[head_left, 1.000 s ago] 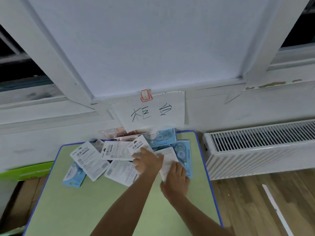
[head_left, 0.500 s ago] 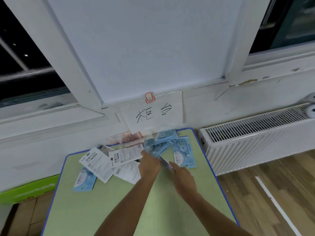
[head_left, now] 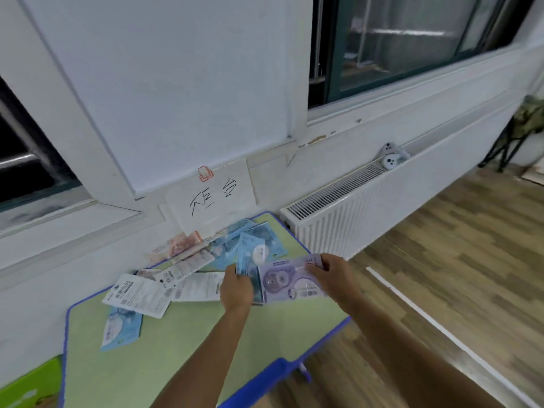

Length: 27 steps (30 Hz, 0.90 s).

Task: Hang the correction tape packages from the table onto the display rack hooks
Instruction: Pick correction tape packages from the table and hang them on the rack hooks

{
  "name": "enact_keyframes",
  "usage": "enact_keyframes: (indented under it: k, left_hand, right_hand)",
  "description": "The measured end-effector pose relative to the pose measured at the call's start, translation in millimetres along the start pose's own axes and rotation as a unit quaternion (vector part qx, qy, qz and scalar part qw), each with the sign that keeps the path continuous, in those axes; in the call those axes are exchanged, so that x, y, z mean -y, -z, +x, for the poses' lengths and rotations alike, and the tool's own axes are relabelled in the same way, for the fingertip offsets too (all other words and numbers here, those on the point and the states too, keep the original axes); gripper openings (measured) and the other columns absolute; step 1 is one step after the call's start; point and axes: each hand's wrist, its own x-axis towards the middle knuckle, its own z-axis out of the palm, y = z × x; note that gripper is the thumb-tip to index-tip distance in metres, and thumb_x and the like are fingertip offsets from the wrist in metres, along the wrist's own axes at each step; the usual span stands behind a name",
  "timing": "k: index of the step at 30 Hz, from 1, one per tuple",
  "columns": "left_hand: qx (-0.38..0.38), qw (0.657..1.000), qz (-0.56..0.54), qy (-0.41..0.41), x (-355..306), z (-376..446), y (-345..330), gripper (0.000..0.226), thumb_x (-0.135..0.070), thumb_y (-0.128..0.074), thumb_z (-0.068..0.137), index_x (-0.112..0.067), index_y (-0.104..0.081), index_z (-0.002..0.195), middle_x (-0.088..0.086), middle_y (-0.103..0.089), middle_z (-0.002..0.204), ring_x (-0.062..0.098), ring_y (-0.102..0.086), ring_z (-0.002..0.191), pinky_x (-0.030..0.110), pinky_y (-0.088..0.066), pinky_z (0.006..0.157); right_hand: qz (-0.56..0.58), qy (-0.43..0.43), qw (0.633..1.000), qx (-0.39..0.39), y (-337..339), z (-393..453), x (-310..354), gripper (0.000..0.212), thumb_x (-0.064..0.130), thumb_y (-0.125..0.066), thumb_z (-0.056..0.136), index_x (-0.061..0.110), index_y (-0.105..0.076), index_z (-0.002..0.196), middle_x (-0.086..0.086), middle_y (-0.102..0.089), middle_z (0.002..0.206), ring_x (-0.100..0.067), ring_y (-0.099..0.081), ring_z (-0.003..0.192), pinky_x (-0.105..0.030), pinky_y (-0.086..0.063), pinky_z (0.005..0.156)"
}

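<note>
Above the green table (head_left: 176,348), my right hand (head_left: 334,275) pinches the far end of a purple correction tape package (head_left: 290,282), held flat and face up. My left hand (head_left: 237,288) grips a thin stack of blue packages (head_left: 248,266) beside it. Several more packages lie scattered on the table: white-backed ones (head_left: 138,294) at the left, a blue one (head_left: 120,328) near the left edge, blue ones (head_left: 265,234) and a pink one (head_left: 179,245) against the wall. No display rack or hooks are in view.
A paper sign (head_left: 212,195) with handwritten characters hangs on the wall behind the table under a red clip. A white radiator (head_left: 353,207) stands to the right, with two grey controllers (head_left: 391,157) on top. Wood floor (head_left: 456,260) lies to the right.
Both hands have lifted packages off the pile; the right hand now holds a purple one turned face up. The view has swung to the right, showing more radiator and floor.
</note>
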Motion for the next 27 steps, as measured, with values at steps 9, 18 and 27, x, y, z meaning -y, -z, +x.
enact_keyframes:
  k: [9, 18, 27]
  left_hand:
    - [0.213, 0.971, -0.019, -0.107, -57, -95, -86, 0.029, -0.001, -0.043, 0.087, -0.008, -0.066, 0.104, 0.016, -0.066, 0.108, 0.033, -0.059, 0.099, 0.040, -0.046, 0.082]
    - [0.364, 0.920, -0.085, -0.118, -116, -271, -190, 0.028, -0.006, -0.043, 0.093, -0.012, -0.064, 0.110, 0.013, -0.066, 0.111, 0.034, -0.063, 0.101, 0.051, -0.051, 0.091]
    - [0.444, 0.879, -0.083, -0.150, -137, -522, -285, 0.021, -0.001, -0.037, 0.092, -0.006, -0.056, 0.098, 0.017, -0.064, 0.108, 0.033, -0.059, 0.097, 0.043, -0.049, 0.086]
  right_hand:
    - [0.164, -0.098, 0.956, -0.224, 110, -64, -64, 0.030, 0.012, -0.068, 0.083, 0.023, -0.063, 0.056, 0.005, -0.056, 0.053, -0.015, -0.049, 0.054, -0.030, -0.038, 0.054]
    - [0.291, -0.152, 0.846, -0.420, 243, -189, -150, 0.047, -0.012, -0.054, 0.076, 0.013, -0.051, 0.116, -0.002, -0.059, 0.096, -0.014, -0.059, 0.080, -0.029, -0.051, 0.071]
    - [0.474, -0.107, 0.691, -0.535, 386, -363, -237, 0.016, -0.001, -0.052, 0.089, 0.013, -0.058, 0.085, -0.007, -0.062, 0.077, -0.018, -0.055, 0.063, -0.027, -0.043, 0.059]
